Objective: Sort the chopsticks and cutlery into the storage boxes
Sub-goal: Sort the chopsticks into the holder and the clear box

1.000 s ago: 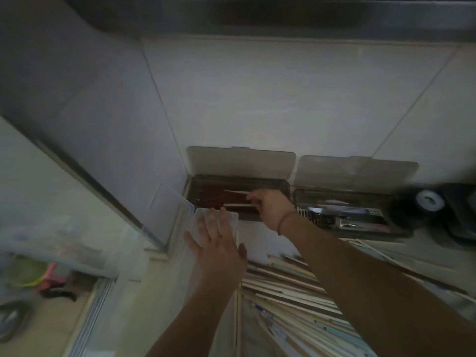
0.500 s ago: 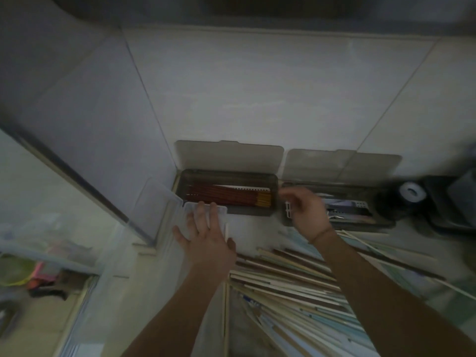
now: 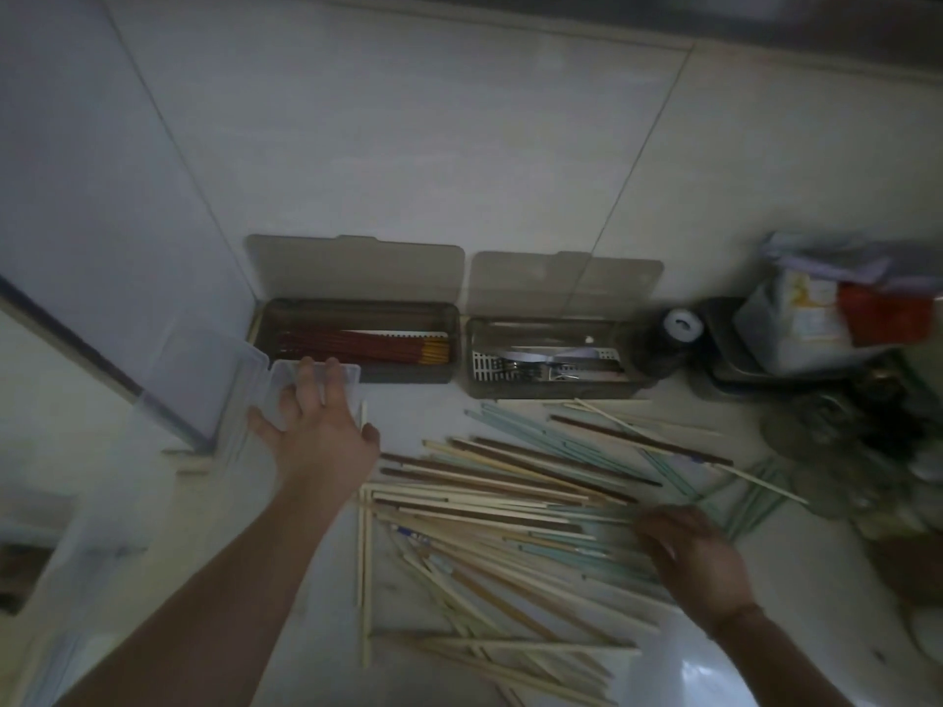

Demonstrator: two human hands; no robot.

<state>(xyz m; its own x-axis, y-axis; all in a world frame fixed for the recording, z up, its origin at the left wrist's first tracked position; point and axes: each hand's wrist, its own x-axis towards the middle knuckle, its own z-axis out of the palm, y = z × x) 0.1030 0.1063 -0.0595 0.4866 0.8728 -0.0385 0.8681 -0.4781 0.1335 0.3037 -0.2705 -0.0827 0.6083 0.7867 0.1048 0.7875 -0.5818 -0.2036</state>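
A clear plastic box (image 3: 286,400) is being pressed by the left hand (image 3: 319,431), its fingers (image 3: 306,372) lying straight and spread on the rim. The loose chopsticks (image 3: 510,507) are lying scattered on the table (image 3: 714,671), where the right hand (image 3: 699,563) is being lowered onto them, fingers seemingly relaxed and apart, though blurred. Red chopsticks (image 3: 367,348) are being kept in the left grey box (image 3: 357,341); cutlery (image 3: 551,364) in the right one (image 3: 551,362).

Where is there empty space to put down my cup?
Bare counter lies between the left hand, the two grey boxes and the chopstick pile. Another bare patch shows at the near edge beside the right hand. The pile and the right-side clutter are crowded.
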